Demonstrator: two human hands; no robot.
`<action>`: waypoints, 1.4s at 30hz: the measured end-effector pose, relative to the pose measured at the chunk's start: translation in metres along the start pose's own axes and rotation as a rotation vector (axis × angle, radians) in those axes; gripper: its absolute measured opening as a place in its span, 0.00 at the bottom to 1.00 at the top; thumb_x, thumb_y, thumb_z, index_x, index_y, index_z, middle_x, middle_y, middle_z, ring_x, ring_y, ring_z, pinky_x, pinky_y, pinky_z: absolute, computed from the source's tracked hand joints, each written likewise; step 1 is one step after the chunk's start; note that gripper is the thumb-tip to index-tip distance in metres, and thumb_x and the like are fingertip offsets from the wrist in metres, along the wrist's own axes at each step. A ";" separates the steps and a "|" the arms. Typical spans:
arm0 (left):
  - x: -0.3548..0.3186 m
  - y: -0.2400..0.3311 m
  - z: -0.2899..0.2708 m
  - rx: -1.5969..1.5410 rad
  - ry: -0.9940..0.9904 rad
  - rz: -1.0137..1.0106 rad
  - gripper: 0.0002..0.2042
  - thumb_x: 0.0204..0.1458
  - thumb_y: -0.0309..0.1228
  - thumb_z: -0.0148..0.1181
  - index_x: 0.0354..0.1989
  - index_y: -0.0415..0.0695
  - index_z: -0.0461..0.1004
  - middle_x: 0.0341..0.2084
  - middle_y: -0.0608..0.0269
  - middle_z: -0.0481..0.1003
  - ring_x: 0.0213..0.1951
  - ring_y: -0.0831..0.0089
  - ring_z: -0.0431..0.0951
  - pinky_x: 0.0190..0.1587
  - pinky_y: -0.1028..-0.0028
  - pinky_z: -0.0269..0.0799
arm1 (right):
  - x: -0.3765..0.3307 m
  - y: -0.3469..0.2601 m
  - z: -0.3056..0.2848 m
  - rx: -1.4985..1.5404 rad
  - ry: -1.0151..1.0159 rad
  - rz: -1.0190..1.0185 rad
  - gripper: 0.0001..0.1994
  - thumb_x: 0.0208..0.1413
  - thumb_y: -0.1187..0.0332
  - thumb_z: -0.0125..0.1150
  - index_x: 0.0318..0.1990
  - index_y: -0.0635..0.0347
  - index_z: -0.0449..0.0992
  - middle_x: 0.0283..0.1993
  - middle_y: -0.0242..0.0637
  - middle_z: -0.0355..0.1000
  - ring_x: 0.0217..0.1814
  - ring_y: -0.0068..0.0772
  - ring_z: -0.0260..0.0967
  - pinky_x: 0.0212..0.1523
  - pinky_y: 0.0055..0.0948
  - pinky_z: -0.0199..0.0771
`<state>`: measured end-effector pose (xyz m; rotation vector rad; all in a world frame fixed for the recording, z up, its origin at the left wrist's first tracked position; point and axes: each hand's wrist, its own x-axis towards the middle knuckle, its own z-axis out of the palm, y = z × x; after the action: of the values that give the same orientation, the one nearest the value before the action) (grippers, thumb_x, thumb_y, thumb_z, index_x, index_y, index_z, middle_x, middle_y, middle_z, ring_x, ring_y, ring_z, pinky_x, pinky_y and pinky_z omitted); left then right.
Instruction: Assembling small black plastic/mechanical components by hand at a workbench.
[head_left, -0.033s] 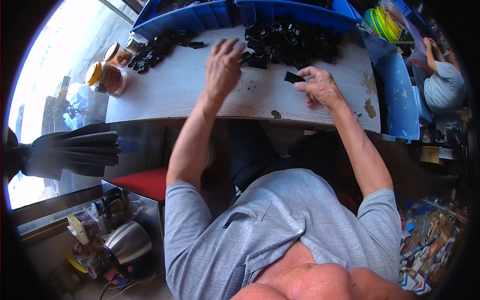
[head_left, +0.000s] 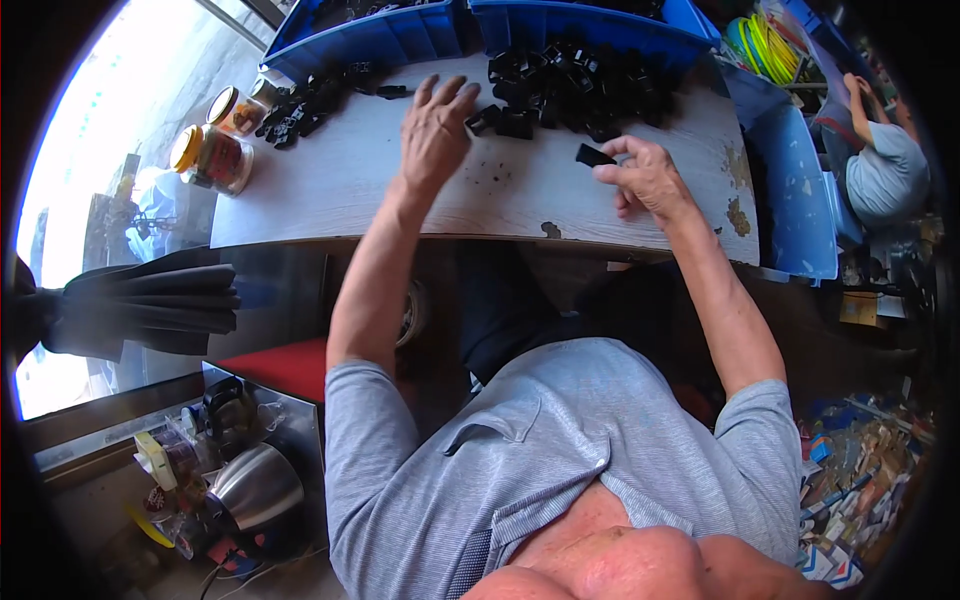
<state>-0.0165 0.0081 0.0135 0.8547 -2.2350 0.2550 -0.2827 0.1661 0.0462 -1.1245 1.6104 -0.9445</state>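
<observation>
My right hand [head_left: 645, 175] pinches a small black plastic part [head_left: 594, 155] between thumb and fingertips, just above the table near the right-hand heap. My left hand [head_left: 435, 135] hovers over the table with its fingers apart and nothing visible in them. To its right, a large heap of black plastic parts [head_left: 580, 85] lies against a blue bin. A smaller group of the same parts [head_left: 295, 108] is spread to its left, and one loose part [head_left: 392, 91] lies beyond my fingertips.
Two blue bins [head_left: 370, 38] with black contents stand along the table's far side. Lidded jars [head_left: 222, 160] stand at the left edge. Beyond the right edge are a light blue bin [head_left: 800, 190] and a seated person [head_left: 890, 165]. A metal kettle [head_left: 258, 485] is at lower left.
My left hand has shifted slightly left, away from the large heap. My right hand has moved a touch to the right, still holding the black part.
</observation>
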 end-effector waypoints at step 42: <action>-0.022 0.131 0.020 -1.123 0.009 -0.655 0.13 0.57 0.22 0.63 0.51 0.36 0.79 0.34 0.65 0.82 0.37 0.84 0.77 0.42 0.80 0.74 | 0.004 0.002 0.005 0.103 0.185 0.139 0.11 0.57 0.63 0.67 0.41 0.59 0.79 0.28 0.35 0.74 0.14 0.25 0.66 0.16 0.29 0.73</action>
<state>-0.1005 0.1104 -0.0069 0.8238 -1.5503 -1.1702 -0.2795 0.1624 0.0421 -0.8639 1.7431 -1.0505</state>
